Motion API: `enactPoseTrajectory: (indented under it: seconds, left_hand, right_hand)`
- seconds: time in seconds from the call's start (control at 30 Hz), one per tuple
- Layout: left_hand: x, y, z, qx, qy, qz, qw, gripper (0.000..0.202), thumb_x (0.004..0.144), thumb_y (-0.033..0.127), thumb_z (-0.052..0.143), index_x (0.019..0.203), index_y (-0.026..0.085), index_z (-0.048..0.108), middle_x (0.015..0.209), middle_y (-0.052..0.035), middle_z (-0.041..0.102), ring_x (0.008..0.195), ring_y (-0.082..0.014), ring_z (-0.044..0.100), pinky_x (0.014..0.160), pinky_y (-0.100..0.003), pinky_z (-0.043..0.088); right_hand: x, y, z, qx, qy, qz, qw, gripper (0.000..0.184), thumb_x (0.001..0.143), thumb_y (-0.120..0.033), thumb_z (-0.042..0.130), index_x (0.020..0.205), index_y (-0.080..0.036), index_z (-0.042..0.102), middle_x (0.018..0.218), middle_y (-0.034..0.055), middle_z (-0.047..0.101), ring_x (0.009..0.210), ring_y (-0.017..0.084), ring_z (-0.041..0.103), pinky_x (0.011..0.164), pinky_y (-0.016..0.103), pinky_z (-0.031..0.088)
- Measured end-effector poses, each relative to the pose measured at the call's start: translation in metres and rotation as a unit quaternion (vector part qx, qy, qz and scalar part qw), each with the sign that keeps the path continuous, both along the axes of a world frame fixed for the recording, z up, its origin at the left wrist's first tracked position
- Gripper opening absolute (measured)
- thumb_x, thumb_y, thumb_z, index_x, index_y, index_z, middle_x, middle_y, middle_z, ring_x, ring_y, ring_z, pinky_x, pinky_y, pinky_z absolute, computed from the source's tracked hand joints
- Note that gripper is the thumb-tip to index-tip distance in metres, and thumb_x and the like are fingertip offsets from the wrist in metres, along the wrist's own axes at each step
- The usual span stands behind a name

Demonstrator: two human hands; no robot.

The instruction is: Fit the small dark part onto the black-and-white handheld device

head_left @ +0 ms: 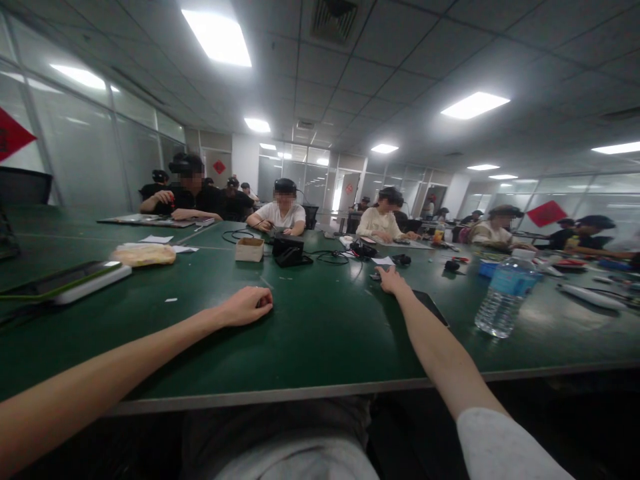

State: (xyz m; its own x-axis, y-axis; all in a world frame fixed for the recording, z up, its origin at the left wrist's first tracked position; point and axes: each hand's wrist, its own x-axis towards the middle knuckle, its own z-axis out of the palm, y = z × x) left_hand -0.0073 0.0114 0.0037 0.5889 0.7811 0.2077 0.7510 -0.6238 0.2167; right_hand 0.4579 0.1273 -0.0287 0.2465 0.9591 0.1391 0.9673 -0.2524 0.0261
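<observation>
I have my left hand (246, 306) resting on the green desk (320, 333), my right hand (391, 280) farther out beside a flat dark tablet (431, 308). A clear plastic water bottle (504, 293) stands right of it; a small cardboard box (249, 249) sits behind my left hand.

head cam | faces forward, level | over green table (310, 333) | wide

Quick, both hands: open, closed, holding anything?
Left hand: curled shut, resting on the table, holding nothing visible.
Right hand: reaching forward, open or shut unclear.
</observation>
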Motion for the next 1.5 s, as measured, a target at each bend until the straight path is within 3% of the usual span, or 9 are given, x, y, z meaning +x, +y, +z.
enactPoseTrajectory:
  seconds: [0.33,0.5,0.77,0.93,1.1,1.27,1.5]
  left_hand:
    - [0.0013,-0.0019,0.0016,0.010,0.016,-0.011,1.000,0.028,0.082,0.035,0.045,0.092,0.017,0.063,0.083,-0.0064,0.065,0.075,-0.0189,0.059,0.066,-0.027,0.042]
    - [0.0021,-0.0020,0.0007,0.013,0.015,-0.012,1.000,0.027,0.081,0.034,0.045,0.091,0.017,0.063,0.081,-0.0060,0.064,0.073,-0.0185,0.058,0.066,-0.027,0.042]
    - [0.0003,-0.0021,0.0005,0.013,0.022,-0.017,1.000,0.027,0.083,0.034,0.045,0.092,0.017,0.062,0.083,-0.0066,0.064,0.075,-0.0193,0.058,0.065,-0.027,0.041]
    - [0.0001,-0.0023,0.0004,0.020,0.027,-0.018,0.999,0.026,0.083,0.033,0.045,0.093,0.017,0.062,0.083,-0.0058,0.064,0.075,-0.0187,0.058,0.066,-0.026,0.041]
    - [0.0011,-0.0026,0.0004,0.022,0.029,-0.018,0.999,0.026,0.083,0.033,0.045,0.092,0.017,0.063,0.083,-0.0059,0.064,0.075,-0.0188,0.058,0.065,-0.026,0.041]
    - [0.0003,-0.0020,0.0001,0.024,0.028,-0.019,0.999,0.025,0.084,0.032,0.045,0.093,0.017,0.062,0.081,-0.0057,0.064,0.074,-0.0185,0.058,0.065,-0.026,0.040]
    - [0.0005,-0.0009,-0.0019,0.029,0.029,-0.019,0.999,0.025,0.083,0.032,0.045,0.092,0.017,0.063,0.079,-0.0047,0.064,0.072,-0.0180,0.058,0.065,-0.026,0.041]
  right_hand:
    - [-0.0030,0.0047,-0.0027,-0.012,-0.006,-0.032,0.999,0.043,0.092,-0.027,0.040,0.134,-0.035,0.038,0.134,0.0155,0.026,0.118,0.034,0.043,0.087,0.045,0.038]
    - [-0.0026,0.0036,-0.0043,-0.007,-0.003,-0.035,0.999,0.047,0.092,-0.031,0.045,0.137,-0.039,0.032,0.140,0.0150,0.019,0.118,0.034,0.042,0.086,0.046,0.038]
    - [-0.0028,0.0060,-0.0054,-0.013,0.000,-0.037,0.999,0.039,0.093,-0.029,0.038,0.132,-0.038,0.041,0.132,0.0134,0.032,0.117,0.035,0.043,0.085,0.048,0.039]
    - [-0.0022,0.0071,-0.0055,-0.013,0.004,-0.037,0.999,0.046,0.093,-0.031,0.041,0.137,-0.038,0.032,0.133,0.0138,0.031,0.117,0.034,0.042,0.085,0.048,0.038]
    - [-0.0025,0.0067,-0.0055,-0.016,0.006,-0.037,0.999,0.040,0.094,-0.032,0.038,0.133,-0.038,0.039,0.133,0.0143,0.033,0.117,0.036,0.042,0.085,0.049,0.038]
    - [-0.0028,0.0062,-0.0061,-0.009,0.011,-0.037,0.999,0.045,0.093,-0.031,0.039,0.137,-0.041,0.032,0.134,0.0136,0.032,0.118,0.036,0.041,0.086,0.049,0.038]
    - [-0.0038,0.0069,-0.0061,-0.013,0.019,-0.045,0.999,0.041,0.092,-0.033,0.041,0.132,-0.041,0.040,0.133,0.0119,0.034,0.119,0.038,0.040,0.086,0.051,0.038]
